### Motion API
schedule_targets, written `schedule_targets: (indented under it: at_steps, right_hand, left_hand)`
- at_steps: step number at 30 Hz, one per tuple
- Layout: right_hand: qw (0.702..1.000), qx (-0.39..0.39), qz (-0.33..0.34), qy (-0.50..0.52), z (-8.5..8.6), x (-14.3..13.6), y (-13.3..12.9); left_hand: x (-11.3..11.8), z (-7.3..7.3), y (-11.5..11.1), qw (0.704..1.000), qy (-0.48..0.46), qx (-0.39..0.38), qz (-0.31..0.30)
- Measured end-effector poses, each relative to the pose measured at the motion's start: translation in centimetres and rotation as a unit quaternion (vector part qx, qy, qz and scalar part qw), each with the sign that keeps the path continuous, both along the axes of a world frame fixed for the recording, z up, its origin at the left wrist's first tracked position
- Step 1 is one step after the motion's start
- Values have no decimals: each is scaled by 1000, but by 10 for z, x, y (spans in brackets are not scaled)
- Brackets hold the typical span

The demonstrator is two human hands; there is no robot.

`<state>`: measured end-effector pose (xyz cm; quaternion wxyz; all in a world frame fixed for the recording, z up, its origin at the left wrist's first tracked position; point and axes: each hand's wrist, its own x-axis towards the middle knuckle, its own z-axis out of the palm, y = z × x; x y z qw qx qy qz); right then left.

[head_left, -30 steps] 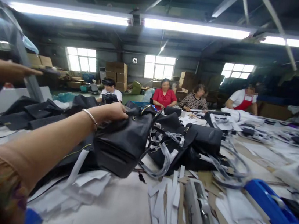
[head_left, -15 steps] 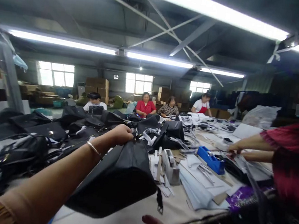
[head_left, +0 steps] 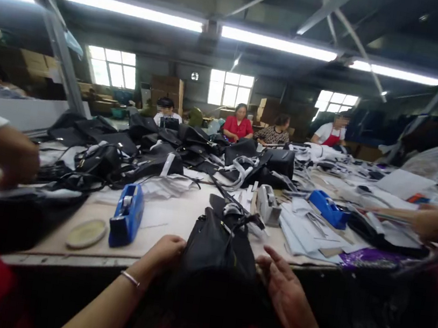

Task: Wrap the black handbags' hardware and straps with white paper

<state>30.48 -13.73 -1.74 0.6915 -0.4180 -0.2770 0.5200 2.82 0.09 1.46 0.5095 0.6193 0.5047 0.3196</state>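
A black handbag (head_left: 221, 243) with straps on top sits at the near edge of the worktable (head_left: 179, 218), right in front of me. My left hand (head_left: 166, 251), with a thin bracelet on the wrist, grips the bag's left side. On the bag's right side is my right hand (head_left: 283, 290), fingers spread and flat against or just beside it.
A blue tape dispenser (head_left: 127, 216) and a round lid (head_left: 86, 233) lie to the left, a grey dispenser (head_left: 268, 204) and another blue one (head_left: 329, 208) to the right. Black bags (head_left: 148, 148) and paper strips pile up behind. A person's hand (head_left: 16, 157) works at left, another's arm (head_left: 427, 220) at right; several people sit far off.
My left hand has pulled the black bag from the pile back to the table's near edge. My right hand has come up beside it. The view has dropped and moved back.
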Motion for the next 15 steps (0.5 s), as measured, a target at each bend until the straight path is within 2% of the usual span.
schedule_targets:
  at_steps: [3,6,8,10,12,14,15]
  right_hand:
    - [987,-51,-29,-148,-23,-21,0]
    - [970,-74,41,-227,-47,-54,2]
    - [957,-84,103,-258,-55,-72,1]
    - [943,-74,157,-285,-54,-83,-1]
    - [923,-31,207,-323,-44,-87,-2]
    - [893,28,230,-386,-31,-86,-1]
    - [879,46,220,-421,-26,-83,0]
  left_hand:
    - [-18,-28,-10,998,57,-1,19]
    - [-28,-37,-14,994,90,41,40]
    - [-31,-39,-17,990,101,76,66]
    - [-33,-39,-23,983,104,111,107]
    - [-35,-35,-31,977,94,152,120]
    - [-36,-30,-43,974,96,187,85]
    - [-35,-28,-48,972,110,200,56]
